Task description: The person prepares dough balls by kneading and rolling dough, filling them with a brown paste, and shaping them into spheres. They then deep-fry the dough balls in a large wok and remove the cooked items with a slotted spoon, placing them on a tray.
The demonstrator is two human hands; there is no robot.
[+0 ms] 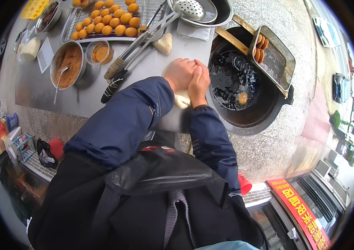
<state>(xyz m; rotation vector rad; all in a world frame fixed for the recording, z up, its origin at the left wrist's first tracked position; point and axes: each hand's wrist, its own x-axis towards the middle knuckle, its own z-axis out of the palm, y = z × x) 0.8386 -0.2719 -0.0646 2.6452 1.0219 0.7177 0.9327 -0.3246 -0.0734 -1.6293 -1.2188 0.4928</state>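
Note:
My left hand (180,73) and my right hand (199,83) are pressed together over a lump of pale dough (182,99) at the right edge of the steel table. Most of the dough under the palms is hidden; a folded end shows by my wrists. Another piece of dough (163,43) lies beyond my hands. To their left lie long metal tongs (139,39) with wrapped handles. On the right, a round ball (243,98) floats in the dark oil of a large wok (248,120).
Fried balls (114,22) fill a wire rack on a tray. A steel bowl (67,65) holds brown crumbly filling and a spoon. A plastic cup (99,53) holds amber liquid. A perforated skimmer (189,10) rests on a basin. A draining basket (275,59) with browned pieces straddles the wok.

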